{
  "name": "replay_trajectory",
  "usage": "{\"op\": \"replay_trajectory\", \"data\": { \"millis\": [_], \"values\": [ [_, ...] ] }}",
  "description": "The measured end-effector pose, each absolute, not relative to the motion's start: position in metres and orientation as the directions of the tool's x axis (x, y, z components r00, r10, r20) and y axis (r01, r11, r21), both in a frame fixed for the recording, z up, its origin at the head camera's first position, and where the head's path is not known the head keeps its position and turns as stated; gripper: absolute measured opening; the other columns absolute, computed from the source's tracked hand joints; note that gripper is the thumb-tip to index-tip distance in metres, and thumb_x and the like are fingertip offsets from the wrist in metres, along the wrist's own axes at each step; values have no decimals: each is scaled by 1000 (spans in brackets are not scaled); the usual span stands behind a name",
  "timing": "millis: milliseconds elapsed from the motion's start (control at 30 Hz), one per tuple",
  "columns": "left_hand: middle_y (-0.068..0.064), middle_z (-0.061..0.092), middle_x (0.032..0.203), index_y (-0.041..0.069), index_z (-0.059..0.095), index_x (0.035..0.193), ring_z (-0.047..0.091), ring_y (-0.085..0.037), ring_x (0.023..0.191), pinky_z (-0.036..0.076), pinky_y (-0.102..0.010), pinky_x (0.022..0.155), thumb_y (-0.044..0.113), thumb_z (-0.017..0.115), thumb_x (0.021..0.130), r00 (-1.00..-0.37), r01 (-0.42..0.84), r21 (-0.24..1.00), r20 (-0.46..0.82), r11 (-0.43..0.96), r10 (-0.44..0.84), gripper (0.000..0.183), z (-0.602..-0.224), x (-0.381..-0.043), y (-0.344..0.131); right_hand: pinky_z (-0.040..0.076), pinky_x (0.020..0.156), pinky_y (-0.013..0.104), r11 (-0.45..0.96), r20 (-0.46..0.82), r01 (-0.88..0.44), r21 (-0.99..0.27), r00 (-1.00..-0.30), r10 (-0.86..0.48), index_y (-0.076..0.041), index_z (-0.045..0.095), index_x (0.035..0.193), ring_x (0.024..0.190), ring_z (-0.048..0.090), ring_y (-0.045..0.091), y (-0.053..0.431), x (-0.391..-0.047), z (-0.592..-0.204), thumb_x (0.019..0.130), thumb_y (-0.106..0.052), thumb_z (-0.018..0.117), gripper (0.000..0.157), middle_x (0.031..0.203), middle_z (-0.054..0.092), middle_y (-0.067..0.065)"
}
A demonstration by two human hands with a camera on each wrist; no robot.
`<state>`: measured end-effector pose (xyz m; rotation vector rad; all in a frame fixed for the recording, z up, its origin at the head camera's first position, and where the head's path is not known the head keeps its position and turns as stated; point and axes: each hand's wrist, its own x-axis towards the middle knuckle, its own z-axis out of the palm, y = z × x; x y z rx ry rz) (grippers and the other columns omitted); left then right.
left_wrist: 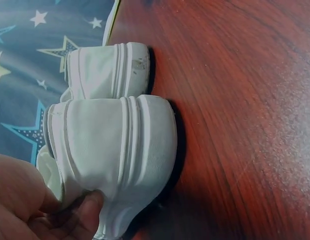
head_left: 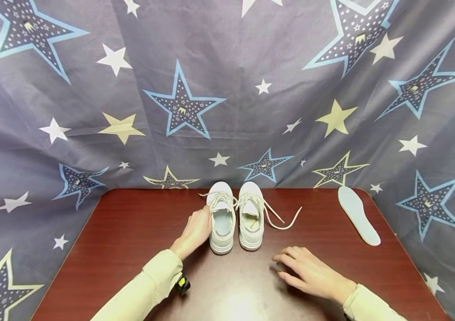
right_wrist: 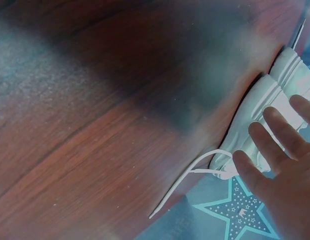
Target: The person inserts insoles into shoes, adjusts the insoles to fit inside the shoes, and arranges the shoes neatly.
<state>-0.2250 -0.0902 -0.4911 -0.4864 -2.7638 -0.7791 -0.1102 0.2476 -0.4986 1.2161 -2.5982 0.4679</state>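
Note:
Two white lace-up shoes stand side by side at the back middle of the table, toes toward the curtain. My left hand (head_left: pixel 197 226) pinches the side collar of the left shoe (head_left: pixel 222 243); in the left wrist view its thumb and fingers (left_wrist: pixel 90 212) grip the opening's edge. A pale blue insole lies inside that shoe. The right shoe (head_left: pixel 251 239) has a loose lace (head_left: pixel 281 227) trailing to the right, and its inside looks cream. Over the table, right of the shoes, my right hand (head_left: pixel 311 272) is spread and holds nothing.
A loose pale blue insole (head_left: pixel 357 215) lies near the right edge of the reddish-brown wooden table (head_left: pixel 131 232). Behind and at both sides hangs a grey curtain (head_left: pixel 235 111) printed with stars. Light glares off the table's front middle.

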Motion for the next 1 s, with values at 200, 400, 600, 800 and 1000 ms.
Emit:
{"op": "replay_trajectory", "data": {
  "millis": [200, 400, 600, 800, 1000],
  "values": [
    [-22, 66, 79, 0, 54, 87, 70, -47, 77, 55, -57, 66, 4, 47, 104, -928, 356, 451, 274, 818, 253, 19, -487, -226, -86, 49, 89, 38, 612, 341, -768, -188, -635, -693, -15, 70, 122, 101, 59, 10, 250, -107, -499, 95, -24, 74, 29, 112, 65, -6],
    [-24, 66, 79, -1, 53, 86, 70, -48, 77, 55, -58, 65, 3, 48, 103, -932, 350, 458, 259, 817, 254, 18, -490, -233, -86, 49, 89, 37, 617, 343, -765, -184, -638, -689, -15, 70, 121, 100, 59, 10, 252, -106, -499, 95, -25, 74, 28, 112, 65, -6],
    [-24, 67, 81, -1, 55, 88, 71, -47, 79, 55, -57, 66, 3, 48, 104, -935, 345, 459, 244, 819, 257, 17, -492, -237, -87, 49, 91, 37, 627, 329, -757, -185, -649, -687, -13, 69, 123, 103, 59, 10, 252, -106, -501, 96, -27, 72, 30, 115, 65, -7],
    [-25, 70, 87, -1, 57, 90, 71, -48, 84, 55, -59, 71, 8, 51, 104, -942, 326, 483, 236, 813, 238, 17, -492, -236, -89, 49, 90, 37, 623, 335, -761, -183, -644, -688, -13, 69, 123, 103, 60, 10, 250, -106, -502, 96, -27, 72, 30, 115, 65, -7],
    [-22, 72, 91, 3, 60, 94, 71, -49, 82, 53, -59, 67, 14, 57, 103, -951, 293, 499, 239, 815, 195, 14, -493, -230, -91, 49, 88, 37, 631, 329, -754, -180, -651, -684, -13, 69, 122, 101, 60, 10, 247, -107, -503, 96, -26, 72, 30, 114, 64, -8]
  ]
}}
